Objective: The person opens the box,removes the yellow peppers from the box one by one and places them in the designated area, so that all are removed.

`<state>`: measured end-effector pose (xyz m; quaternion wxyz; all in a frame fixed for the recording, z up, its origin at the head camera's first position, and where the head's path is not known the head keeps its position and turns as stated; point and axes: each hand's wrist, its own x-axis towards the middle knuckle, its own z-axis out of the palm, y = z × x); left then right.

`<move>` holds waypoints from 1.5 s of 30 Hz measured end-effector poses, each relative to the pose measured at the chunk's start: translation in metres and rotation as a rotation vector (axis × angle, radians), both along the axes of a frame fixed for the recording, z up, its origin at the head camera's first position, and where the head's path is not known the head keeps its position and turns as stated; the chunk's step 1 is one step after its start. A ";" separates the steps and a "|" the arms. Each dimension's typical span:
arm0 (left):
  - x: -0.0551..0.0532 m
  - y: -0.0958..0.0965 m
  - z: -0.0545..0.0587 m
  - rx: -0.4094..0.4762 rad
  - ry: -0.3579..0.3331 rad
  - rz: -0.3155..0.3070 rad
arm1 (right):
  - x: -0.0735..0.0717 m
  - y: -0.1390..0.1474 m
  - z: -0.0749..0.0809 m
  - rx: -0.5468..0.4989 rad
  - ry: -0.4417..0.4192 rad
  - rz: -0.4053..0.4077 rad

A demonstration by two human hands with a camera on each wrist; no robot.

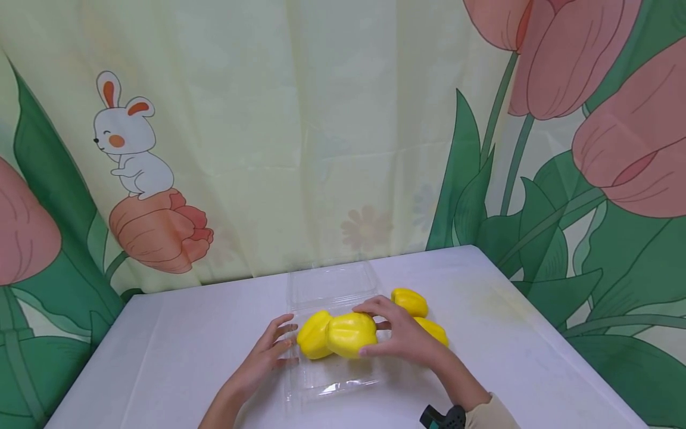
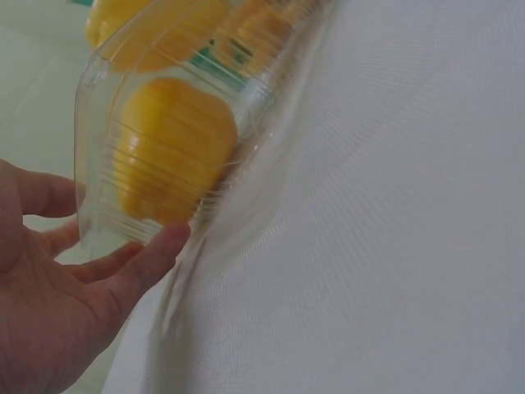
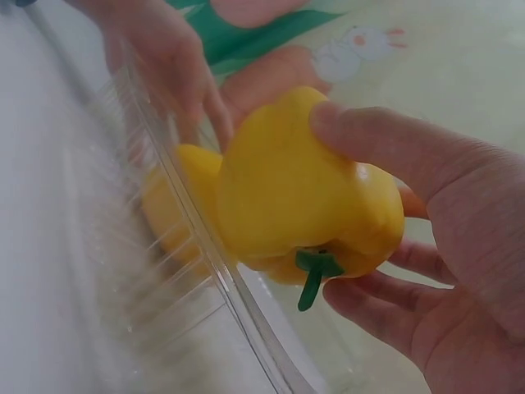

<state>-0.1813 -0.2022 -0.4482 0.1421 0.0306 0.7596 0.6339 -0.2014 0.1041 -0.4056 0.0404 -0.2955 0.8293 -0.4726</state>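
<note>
Head view: the right hand (image 1: pixel 399 333) grips a glossy yellow bell pepper (image 1: pixel 351 336) between fingers and thumb, over a clear ribbed plastic container (image 1: pixel 332 381). Its smooth skin could slip from that fingertip hold, or it could knock the similar yellow pepper (image 1: pixel 313 336) inside. The left hand (image 1: pixel 259 357), fingers spread and relaxed, is at the container's left wall; a bump might slide the container. Two more yellow peppers (image 1: pixel 409 302) (image 1: pixel 433 330) lie outside, to its right.

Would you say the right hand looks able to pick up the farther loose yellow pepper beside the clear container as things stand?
Probably not as it is: the farther loose pepper lies near, but the right hand is gripping another yellow pepper.
</note>
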 end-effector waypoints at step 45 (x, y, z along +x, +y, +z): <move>0.000 0.002 0.000 -0.017 -0.023 0.023 | -0.009 0.023 0.012 0.016 0.021 -0.124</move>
